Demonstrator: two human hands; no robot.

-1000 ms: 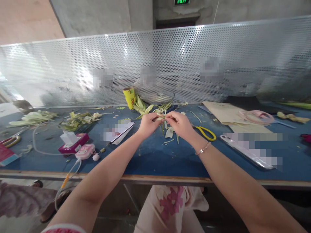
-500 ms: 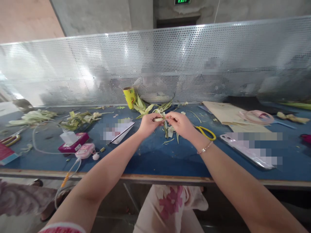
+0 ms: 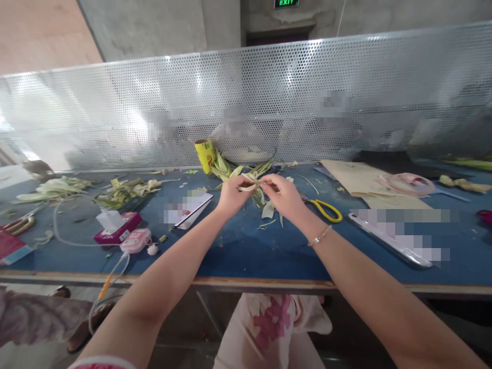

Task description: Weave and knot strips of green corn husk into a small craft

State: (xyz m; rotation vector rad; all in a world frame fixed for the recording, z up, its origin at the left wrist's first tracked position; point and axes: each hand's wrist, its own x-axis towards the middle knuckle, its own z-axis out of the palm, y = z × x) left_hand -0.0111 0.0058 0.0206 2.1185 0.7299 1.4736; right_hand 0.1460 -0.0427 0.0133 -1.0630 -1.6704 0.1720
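Note:
My left hand (image 3: 231, 195) and my right hand (image 3: 282, 195) meet above the blue table (image 3: 238, 246), both pinched on a pale green leaf strip (image 3: 250, 186) folded between their fingertips. Loose ends of the strip hang down between the hands. Trimmed leaf scraps (image 3: 269, 211) lie on the table just under the hands. A bundle of green leaves (image 3: 230, 170) lies right behind them, next to a yellow roll (image 3: 204, 153).
Yellow-handled scissors (image 3: 325, 208) lie right of my right hand. A phone (image 3: 192, 207) lies to the left, then a pink tissue box (image 3: 115, 226) and a pink charger with a cable (image 3: 135, 240). More leaf piles (image 3: 123, 188) sit far left. A perforated metal screen (image 3: 246, 102) backs the table.
Both hands stayed on the leaf strip and shifted slightly away from me, working the fold; the hanging ends moved a little.

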